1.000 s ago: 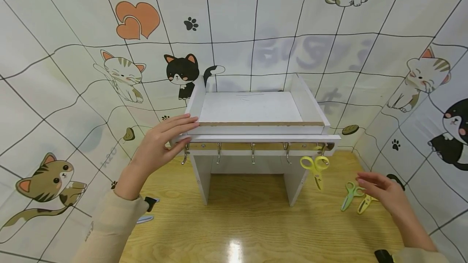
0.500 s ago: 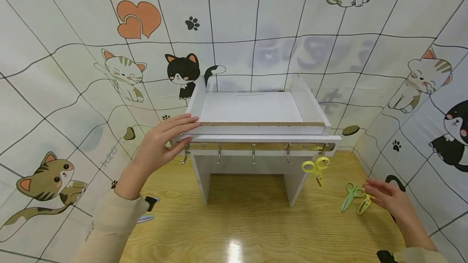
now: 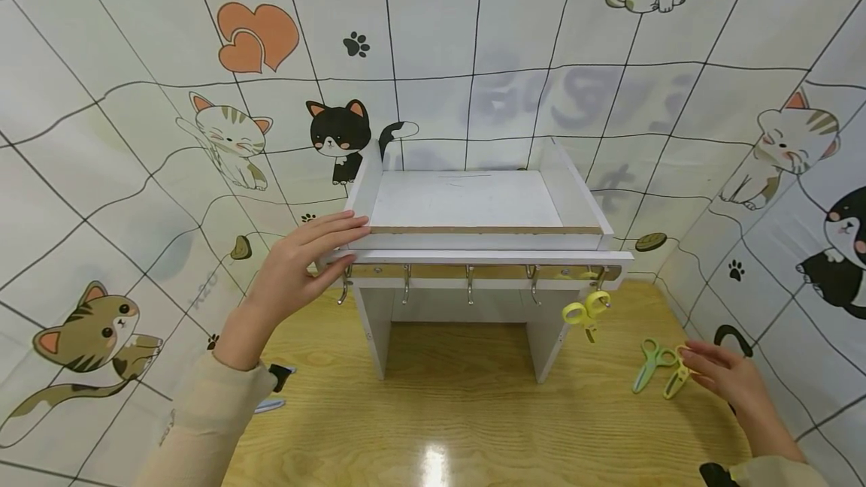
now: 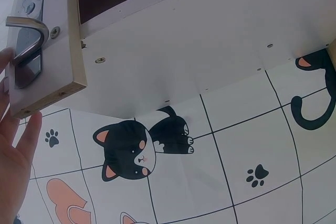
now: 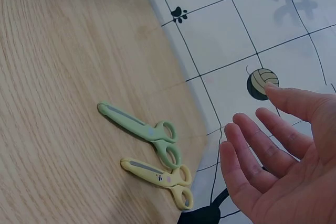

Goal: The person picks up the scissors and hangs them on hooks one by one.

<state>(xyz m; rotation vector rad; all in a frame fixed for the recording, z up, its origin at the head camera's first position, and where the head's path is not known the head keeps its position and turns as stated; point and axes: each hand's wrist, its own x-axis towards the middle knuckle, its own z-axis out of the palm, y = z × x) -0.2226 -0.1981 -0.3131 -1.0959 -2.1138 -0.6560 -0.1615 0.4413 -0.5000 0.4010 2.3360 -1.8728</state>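
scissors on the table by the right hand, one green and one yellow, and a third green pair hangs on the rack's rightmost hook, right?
Not quite: the hanging pair is yellow, not green, as the head view shows. The rest holds: a green pair and a yellow pair lie on the table by the right hand, and the third hangs on the rack's rightmost hook.

Glossy wood-grain table (image 3: 473, 427) — matt white board shelf (image 3: 467, 205), shiny metal hooks (image 3: 468, 284), plastic scissors (image 5: 142, 127).

I wear a long cream-beige sleeve on my left arm (image 3: 203, 419), soft fabric with small folds. At my right wrist (image 3: 717, 474) sits a black strap (the sleeve there is also cream). My hands are bare.
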